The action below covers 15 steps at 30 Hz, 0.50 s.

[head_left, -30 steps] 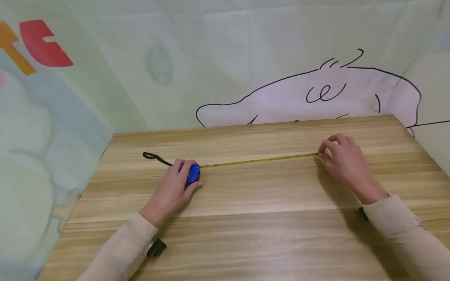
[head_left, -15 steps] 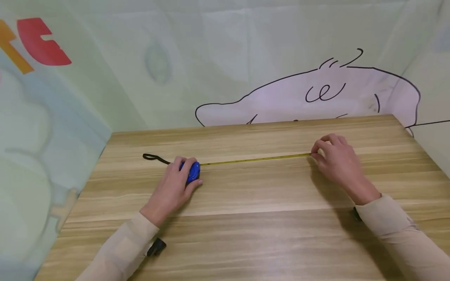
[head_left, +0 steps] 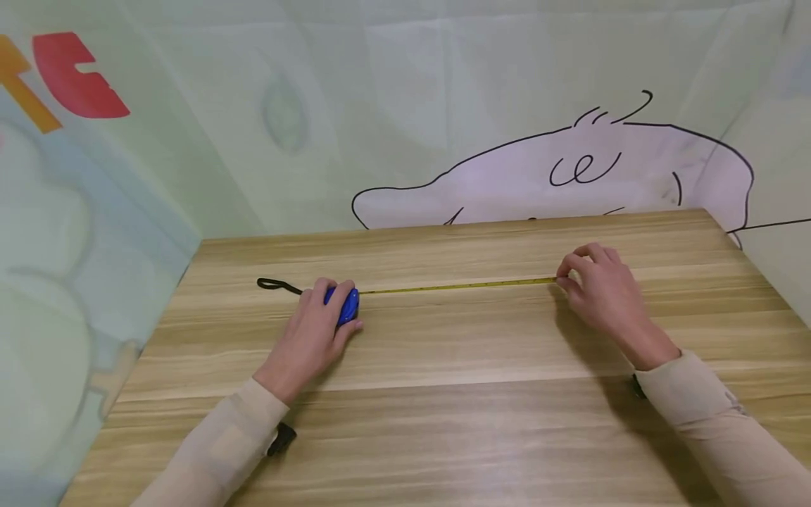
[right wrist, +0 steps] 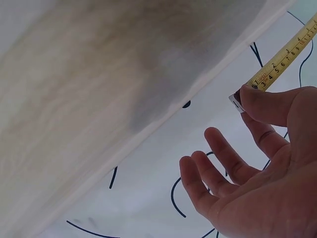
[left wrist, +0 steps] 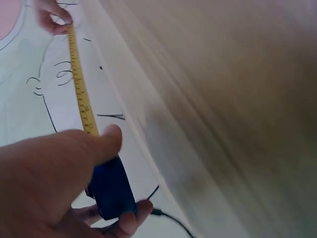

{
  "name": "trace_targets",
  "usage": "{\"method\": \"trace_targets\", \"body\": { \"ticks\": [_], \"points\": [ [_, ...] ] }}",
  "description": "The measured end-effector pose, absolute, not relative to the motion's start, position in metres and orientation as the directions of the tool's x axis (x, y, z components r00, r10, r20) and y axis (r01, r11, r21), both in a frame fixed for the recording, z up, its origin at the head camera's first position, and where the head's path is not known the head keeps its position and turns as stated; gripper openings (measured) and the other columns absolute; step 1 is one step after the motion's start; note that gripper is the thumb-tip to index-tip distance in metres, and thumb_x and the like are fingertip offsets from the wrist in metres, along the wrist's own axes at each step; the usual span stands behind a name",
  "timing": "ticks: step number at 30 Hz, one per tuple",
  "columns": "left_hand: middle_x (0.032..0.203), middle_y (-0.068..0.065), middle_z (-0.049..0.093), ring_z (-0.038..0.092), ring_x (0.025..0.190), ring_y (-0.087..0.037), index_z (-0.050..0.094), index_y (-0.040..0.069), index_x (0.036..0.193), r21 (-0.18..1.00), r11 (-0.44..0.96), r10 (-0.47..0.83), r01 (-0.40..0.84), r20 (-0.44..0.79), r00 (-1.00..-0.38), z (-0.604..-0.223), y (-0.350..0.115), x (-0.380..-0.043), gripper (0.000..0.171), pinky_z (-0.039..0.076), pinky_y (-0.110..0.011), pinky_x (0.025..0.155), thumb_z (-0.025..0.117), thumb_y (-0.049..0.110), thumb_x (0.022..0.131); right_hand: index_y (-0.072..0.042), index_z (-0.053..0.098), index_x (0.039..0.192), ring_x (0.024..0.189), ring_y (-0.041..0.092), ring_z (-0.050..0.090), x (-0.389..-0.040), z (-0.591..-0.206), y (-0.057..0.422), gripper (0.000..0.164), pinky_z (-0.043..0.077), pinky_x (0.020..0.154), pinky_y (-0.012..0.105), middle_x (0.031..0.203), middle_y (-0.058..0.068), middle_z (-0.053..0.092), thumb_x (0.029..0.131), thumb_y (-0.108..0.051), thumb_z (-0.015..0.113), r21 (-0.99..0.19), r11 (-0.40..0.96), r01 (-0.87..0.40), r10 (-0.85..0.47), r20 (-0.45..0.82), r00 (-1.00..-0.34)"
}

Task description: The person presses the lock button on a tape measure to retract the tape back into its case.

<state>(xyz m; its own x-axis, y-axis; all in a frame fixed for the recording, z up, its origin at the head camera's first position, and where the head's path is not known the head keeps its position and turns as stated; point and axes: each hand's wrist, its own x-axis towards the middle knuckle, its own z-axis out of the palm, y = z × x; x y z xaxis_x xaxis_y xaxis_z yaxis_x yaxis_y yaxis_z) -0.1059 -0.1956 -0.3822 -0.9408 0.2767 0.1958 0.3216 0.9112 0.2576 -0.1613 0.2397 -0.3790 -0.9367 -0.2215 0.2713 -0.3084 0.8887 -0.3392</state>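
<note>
My left hand (head_left: 309,332) grips the blue case of a tape measure (head_left: 345,307) over the left half of the table. In the left wrist view the thumb and fingers wrap round the case (left wrist: 113,191). A yellow blade (head_left: 456,286) runs out of it to the right, straight across the table. My right hand (head_left: 605,292) pinches the far end of the blade between thumb and forefinger. In the right wrist view the metal end hook (right wrist: 236,102) pokes out past the thumb, and the other fingers are loosely bent. A black wrist strap (head_left: 277,284) trails left from the case.
The wooden table (head_left: 456,436) spans the lower part of the head view, its far edge near a printed backdrop (head_left: 405,105). Each cuff has a dark device under it, such as the one by the left sleeve (head_left: 281,440).
My right hand has moved left with the blade's end, so the drawn-out length looks shorter. The left hand and the case have shifted slightly up in the view.
</note>
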Motion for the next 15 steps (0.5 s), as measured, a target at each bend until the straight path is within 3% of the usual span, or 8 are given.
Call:
{"method": "trace_targets", "body": {
  "ticks": [15],
  "points": [
    [0.138, -0.026, 0.051, 0.058, 0.116, -0.045, 0.051, 0.006, 0.15, 0.238, 0.924, 0.271, 0.3, 0.149, -0.951, -0.3755, -0.1864, -0.1038, 0.059, 0.059, -0.061, 0.09, 0.075, 0.029, 0.102, -0.004, 0.074, 0.095, 0.125, 0.054, 0.05, -0.1571, -0.3749, 0.232, 0.002, 0.044, 0.095, 0.073, 0.121, 0.024, 0.063, 0.096, -0.003, 0.072, -0.336, 0.86, -0.383, -0.256, 0.364, -0.895]
  ]
}}
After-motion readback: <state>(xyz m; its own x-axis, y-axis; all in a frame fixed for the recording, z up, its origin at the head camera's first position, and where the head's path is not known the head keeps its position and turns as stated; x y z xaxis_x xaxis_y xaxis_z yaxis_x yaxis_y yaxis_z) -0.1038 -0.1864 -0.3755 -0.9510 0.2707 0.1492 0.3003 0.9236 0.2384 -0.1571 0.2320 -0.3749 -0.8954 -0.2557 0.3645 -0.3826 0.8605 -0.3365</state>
